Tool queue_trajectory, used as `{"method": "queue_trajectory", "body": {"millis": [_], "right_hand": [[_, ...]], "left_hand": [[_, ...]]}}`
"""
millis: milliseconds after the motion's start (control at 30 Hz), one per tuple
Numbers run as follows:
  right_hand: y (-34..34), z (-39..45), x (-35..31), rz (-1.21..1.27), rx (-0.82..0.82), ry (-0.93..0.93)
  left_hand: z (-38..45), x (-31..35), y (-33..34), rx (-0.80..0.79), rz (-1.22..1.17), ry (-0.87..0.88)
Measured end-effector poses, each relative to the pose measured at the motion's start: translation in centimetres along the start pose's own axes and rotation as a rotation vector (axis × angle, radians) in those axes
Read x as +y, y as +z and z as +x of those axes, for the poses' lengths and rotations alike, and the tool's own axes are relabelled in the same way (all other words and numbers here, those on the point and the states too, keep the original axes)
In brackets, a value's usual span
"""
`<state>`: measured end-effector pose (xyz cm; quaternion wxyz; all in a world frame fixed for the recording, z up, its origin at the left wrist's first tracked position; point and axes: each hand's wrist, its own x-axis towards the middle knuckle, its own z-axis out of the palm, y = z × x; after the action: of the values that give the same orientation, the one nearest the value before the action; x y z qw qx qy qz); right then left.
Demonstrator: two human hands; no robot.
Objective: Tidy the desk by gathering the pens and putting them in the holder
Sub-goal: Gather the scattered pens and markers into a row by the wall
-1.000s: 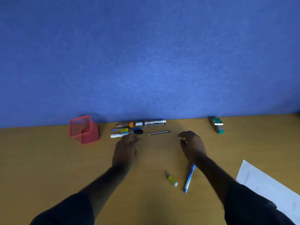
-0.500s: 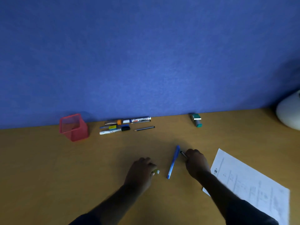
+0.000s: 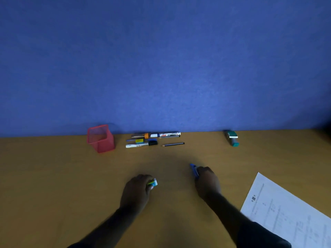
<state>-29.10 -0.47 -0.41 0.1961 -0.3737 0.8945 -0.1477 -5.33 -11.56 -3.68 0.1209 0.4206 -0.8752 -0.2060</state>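
A red mesh holder (image 3: 100,138) stands at the back left of the wooden desk (image 3: 53,185). Just right of it lie several markers: a whiteboard marker (image 3: 164,135), a blue pen with a yellow band (image 3: 141,140) and a white marker with a black cap (image 3: 141,144). A thin pencil (image 3: 173,144) lies to their right. My left hand (image 3: 137,189) is shut on a small yellow-green highlighter (image 3: 153,183). My right hand (image 3: 207,181) grips a blue pen (image 3: 194,169), whose tip sticks out toward the back.
A green and white eraser or correction roller (image 3: 232,138) lies at the back right by the blue partition (image 3: 161,59). A printed sheet of paper (image 3: 286,212) lies at the front right, close to my right forearm.
My right hand has closed on the blue pen and lifted it off the desk. My left hand has taken hold of the yellow-green highlighter.
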Motion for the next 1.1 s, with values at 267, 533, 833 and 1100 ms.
{"method": "queue_trajectory", "body": {"millis": [267, 533, 833, 1100], "right_hand": [[1.4, 1.1, -3.4, -0.261, -0.039, -0.508], [2.5, 3.3, -7.2, -0.308, -0.049, -0.690], [2.4, 7.7, -9.9, -0.316, 0.041, -0.678], [2.6, 10.2, -10.8, -0.256, 0.088, -0.670]], "left_hand": [[2.1, -1.5, -0.6, 0.020, 0.174, 0.025], [5.3, -2.3, -1.9, 0.017, 0.310, 0.065], [10.3, -3.7, -2.4, 0.064, 0.292, -0.010], [12.2, -3.2, -2.5, 0.124, 0.372, -0.032]]}}
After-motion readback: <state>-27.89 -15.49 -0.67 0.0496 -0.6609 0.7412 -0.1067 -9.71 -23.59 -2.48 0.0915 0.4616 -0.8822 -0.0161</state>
